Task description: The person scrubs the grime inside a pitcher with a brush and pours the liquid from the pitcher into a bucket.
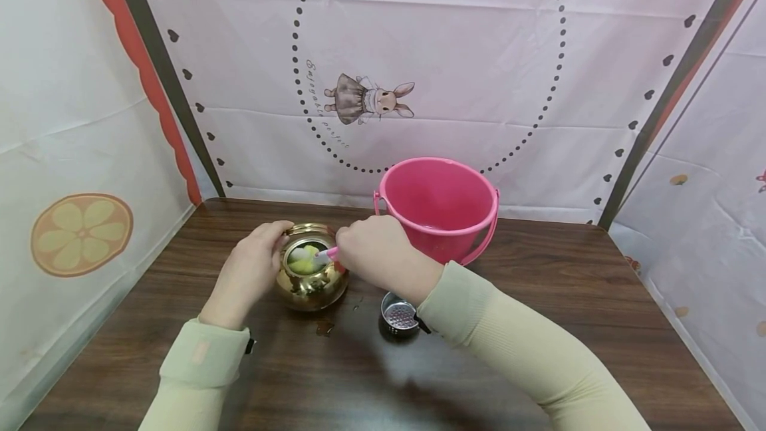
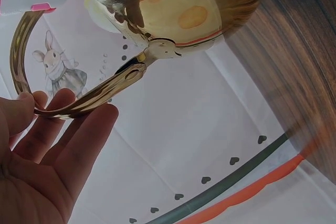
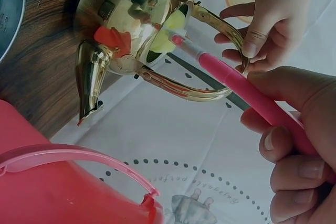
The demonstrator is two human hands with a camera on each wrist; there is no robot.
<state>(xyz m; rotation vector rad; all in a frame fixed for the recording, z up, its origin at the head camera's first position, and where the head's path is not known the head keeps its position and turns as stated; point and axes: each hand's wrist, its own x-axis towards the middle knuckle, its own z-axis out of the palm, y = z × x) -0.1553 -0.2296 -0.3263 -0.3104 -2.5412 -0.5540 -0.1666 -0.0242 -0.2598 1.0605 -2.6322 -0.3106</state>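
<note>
A shiny gold metal teapot (image 1: pixel 311 294) stands on the table with its mouth uncovered. My left hand (image 1: pixel 254 265) holds its arched handle (image 2: pixel 79 106) between thumb and fingers. My right hand (image 1: pixel 383 251) grips the pink handle (image 3: pixel 231 80) of a cleaning brush. The brush's yellow-green and white head (image 1: pixel 306 263) is in the teapot's mouth, its lower end hidden inside. In the right wrist view the spout (image 3: pixel 90 82) points toward the bucket side.
Behind my right hand stands a pink bucket (image 1: pixel 439 195) with its handle hanging down. A small metal strainer basket (image 1: pixel 399 314) sits below my right wrist. Drops of water (image 1: pixel 325 328) lie on the wooden table (image 1: pixel 538 298). Printed cloth walls (image 1: pixel 479 52) surround the table.
</note>
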